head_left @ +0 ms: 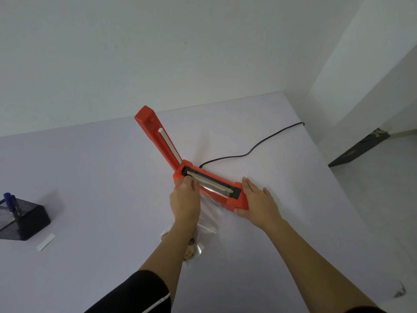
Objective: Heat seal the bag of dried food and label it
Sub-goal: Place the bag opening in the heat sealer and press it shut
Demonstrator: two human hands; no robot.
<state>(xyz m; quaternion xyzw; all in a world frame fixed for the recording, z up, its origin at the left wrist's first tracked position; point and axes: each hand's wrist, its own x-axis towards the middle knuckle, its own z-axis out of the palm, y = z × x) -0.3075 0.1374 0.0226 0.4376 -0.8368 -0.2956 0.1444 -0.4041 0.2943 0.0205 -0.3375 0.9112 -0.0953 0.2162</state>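
Note:
An orange heat sealer [239, 201] lies in the middle of the table with its lid arm [158, 138] raised to the upper left. A clear plastic bag [209, 219] lies across the sealing bar, its mouth over the metal strip. Dried food [189, 253] shows at the bag's near end, partly hidden under my left forearm. My left hand [184, 199] pinches the bag's edge at the left end of the bar. My right hand [257, 201] lies flat with fingers apart, against the sealer's right end.
A black mesh pen holder [24, 219] with a blue pen [10, 202] stands at the left. A white label strip [46, 242] lies beside it. The sealer's black cord [255, 150] runs to the table's far right edge. Walls stand close behind and to the right.

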